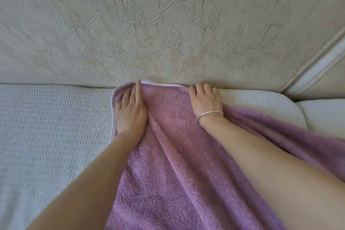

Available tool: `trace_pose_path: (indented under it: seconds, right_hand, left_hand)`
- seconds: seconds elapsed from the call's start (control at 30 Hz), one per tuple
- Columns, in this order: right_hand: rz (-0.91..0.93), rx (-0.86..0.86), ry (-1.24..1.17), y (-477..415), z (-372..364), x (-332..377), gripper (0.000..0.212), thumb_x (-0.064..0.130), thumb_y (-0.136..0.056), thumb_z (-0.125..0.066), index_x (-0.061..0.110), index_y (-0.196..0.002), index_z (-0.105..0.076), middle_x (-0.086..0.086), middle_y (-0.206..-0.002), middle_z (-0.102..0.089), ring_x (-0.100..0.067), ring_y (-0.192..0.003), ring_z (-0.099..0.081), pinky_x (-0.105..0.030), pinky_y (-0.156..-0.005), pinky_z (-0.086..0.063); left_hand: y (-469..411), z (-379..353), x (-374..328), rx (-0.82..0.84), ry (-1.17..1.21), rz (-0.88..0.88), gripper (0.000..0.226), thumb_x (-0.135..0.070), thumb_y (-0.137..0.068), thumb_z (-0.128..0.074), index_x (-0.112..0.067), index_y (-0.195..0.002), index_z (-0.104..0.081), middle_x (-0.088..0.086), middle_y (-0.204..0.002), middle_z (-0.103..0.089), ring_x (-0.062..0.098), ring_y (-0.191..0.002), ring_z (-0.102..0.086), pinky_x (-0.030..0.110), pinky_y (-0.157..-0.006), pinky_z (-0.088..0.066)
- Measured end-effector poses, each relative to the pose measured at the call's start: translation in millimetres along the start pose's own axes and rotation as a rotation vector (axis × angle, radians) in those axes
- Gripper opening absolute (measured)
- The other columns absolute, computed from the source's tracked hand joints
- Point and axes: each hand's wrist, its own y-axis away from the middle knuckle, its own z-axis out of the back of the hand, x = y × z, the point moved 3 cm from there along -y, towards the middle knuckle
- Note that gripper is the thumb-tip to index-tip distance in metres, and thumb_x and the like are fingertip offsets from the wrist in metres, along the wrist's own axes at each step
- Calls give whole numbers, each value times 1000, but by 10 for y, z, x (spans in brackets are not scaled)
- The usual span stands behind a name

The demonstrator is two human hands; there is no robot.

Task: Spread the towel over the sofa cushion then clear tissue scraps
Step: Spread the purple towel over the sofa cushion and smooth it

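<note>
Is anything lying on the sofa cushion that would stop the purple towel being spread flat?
Nothing visible does. The left hand and right hand rest directly on the towel near the backrest, and the white cushion beside it shows no scraps or other objects.

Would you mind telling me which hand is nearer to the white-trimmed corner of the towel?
Left. The left hand rests flat on the towel right beside that corner; the right hand sits farther along the far edge, by the backrest.

1 towel, 2 hands, 1 bracelet
</note>
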Motion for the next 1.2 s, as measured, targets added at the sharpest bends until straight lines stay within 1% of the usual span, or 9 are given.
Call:
trace_pose_path:
  seconds: [0.17, 0.23, 0.3, 0.43, 0.57, 0.83, 0.97, 1.13, 1.2]
  right_hand:
    - [16, 74, -57, 397, 270, -80, 38, 10, -73, -45, 17, -98, -74, -5, -82, -72, -24, -67, -69, -27, -55, -52]
    - [46, 49, -106, 633, 319, -307, 49, 5, -86, -47, 13, -134, -49, -11, -125, -59, -32, -104, -63, -39, -81, -50]
    - [69, 86, -66, 815, 342, -596, 53, 10, -93, -39, 18, -144, -29, -6, -142, -43, -28, -123, -50, -39, -97, -42]
    - [-18, 143, -25, 1064, 408, -1196, 51, 12, -95, -36, 17, -145, -26, -6, -144, -41, -24, -129, -44, -36, -100, -38]
    - [-110, 215, -65, 1174, 336, -1642, 45, 11, -96, -37, 13, -141, -31, -11, -140, -45, -29, -128, -45, -39, -98, -41]
    - [-157, 429, 27, 1456, 261, -2608, 39, 4, -93, -40, 9, -130, -50, -11, -140, -47, -29, -129, -45, -36, -99, -42]
    - [-108, 418, 27, 1576, 265, -2737, 39, 10, -93, -46, 8, -132, -45, -12, -136, -48, -30, -126, -47, -33, -89, -42]
    - [-175, 343, -44, 1556, 346, -2967, 34, 6, -95, -43, 5, -127, -51, -16, -130, -53, -33, -120, -53, -33, -91, -44]
    - [-178, 221, -111, 1502, 442, -3004, 33, 4, -95, -36, 5, -125, -50, -17, -130, -49, -35, -117, -54, -36, -90, -45]
  left_hand:
    - [7, 78, 6, 198, 34, 17, 51, -5, -97, -21, -11, -148, -16, 6, -158, -10, 22, -146, -7, 41, -117, -8]
    - [101, 174, -66, 180, 132, 8, 49, -2, -94, -29, -8, -142, -33, 7, -156, -22, 29, -142, -21, 48, -115, -22]
    - [278, 275, -274, 101, 196, -17, 42, -3, -92, -37, -8, -133, -47, 7, -149, -35, 30, -135, -33, 48, -106, -35]
    - [658, 312, -1276, 58, 220, -353, 37, -3, -90, -45, -8, -125, -56, 6, -137, -51, 28, -126, -43, 40, -90, -45]
    - [791, 78, -2150, 152, 92, -569, 38, -8, -95, -38, -15, -131, -49, -1, -142, -44, 22, -130, -37, 40, -94, -44]
    - [953, -226, -2903, 273, 1, -588, 33, -22, -99, -36, -17, -127, -54, 1, -136, -46, 23, -123, -43, 41, -89, -48]
    - [1047, -330, -3150, 317, -72, -533, 35, -35, -97, -40, -12, -111, -63, 8, -115, -61, 27, -109, -55, 33, -75, -43]
    - [1079, -331, -3337, 470, -247, -466, 45, -26, -92, -52, -23, -135, -38, 11, -120, -60, 31, -112, -56, 36, -79, -44]
    - [1045, -302, -3441, 401, -304, -460, 30, -22, -93, -47, -16, -122, -51, 13, -119, -60, 32, -110, -56, 36, -78, -44]
